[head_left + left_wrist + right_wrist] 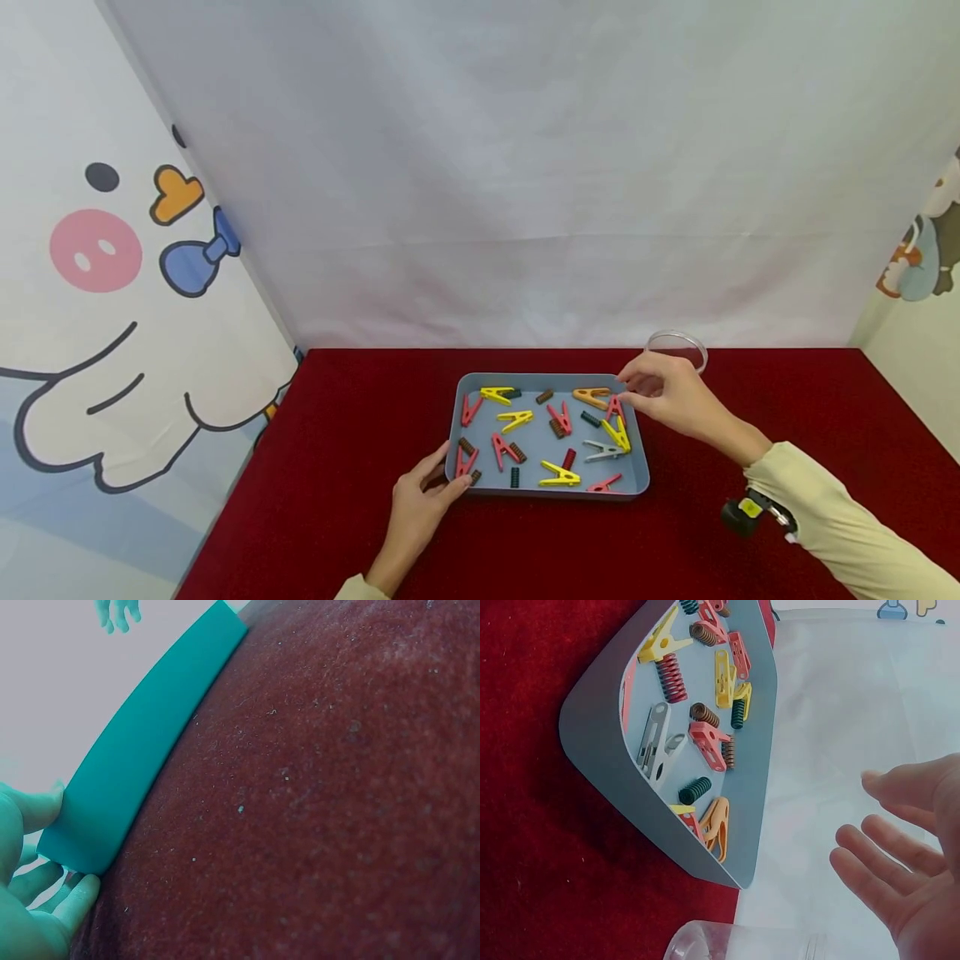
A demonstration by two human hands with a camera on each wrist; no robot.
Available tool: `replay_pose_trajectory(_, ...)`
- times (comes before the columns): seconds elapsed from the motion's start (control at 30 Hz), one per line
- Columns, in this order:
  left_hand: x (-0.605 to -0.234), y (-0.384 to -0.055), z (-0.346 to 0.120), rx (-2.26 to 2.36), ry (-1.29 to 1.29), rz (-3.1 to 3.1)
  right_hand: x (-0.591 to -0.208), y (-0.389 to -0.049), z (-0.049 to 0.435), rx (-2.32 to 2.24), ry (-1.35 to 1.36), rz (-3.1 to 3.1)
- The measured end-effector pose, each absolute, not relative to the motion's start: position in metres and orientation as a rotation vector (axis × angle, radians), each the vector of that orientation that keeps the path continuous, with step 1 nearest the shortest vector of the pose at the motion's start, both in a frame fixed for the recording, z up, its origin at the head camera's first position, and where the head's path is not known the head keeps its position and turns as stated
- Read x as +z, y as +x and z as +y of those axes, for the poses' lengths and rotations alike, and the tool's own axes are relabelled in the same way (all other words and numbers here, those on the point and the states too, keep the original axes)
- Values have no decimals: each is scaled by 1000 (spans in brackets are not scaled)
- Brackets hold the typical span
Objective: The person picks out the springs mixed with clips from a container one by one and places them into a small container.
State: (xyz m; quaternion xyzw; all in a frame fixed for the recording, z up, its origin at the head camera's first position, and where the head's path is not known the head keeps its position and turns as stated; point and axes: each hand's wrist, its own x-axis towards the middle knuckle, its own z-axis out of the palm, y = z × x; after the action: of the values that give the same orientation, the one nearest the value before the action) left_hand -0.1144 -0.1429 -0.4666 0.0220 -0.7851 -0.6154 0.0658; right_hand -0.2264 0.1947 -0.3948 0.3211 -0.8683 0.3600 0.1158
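Observation:
A grey-blue tray [536, 433] holds plastic clips, among them a grey clip [658, 744], an orange clip [717, 823] and a yellow clip [560, 475], plus coil springs such as a red spring [672, 678] and a dark green spring [695, 790]. My left hand [417, 504] grips the tray's near left corner, thumb along the front wall [131, 750] and fingers round the corner. Over the tray's far right corner hovers my right hand [675, 398], its fingers loosely bent with nothing between them in the right wrist view.
Behind my right hand stands a clear round container [677, 335], partly hidden by the hand. A dark red cloth [337, 417] covers the table. A white curtain [525, 167] hangs along the back edge, with a printed cartoon sheet [97, 333] on the left.

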Motion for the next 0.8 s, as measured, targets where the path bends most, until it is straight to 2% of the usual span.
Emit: replay_pose_trajectory(0.8,-468,-116,-144,-1870,98,-2379,-406,-217,178,1123,1003,-2545)
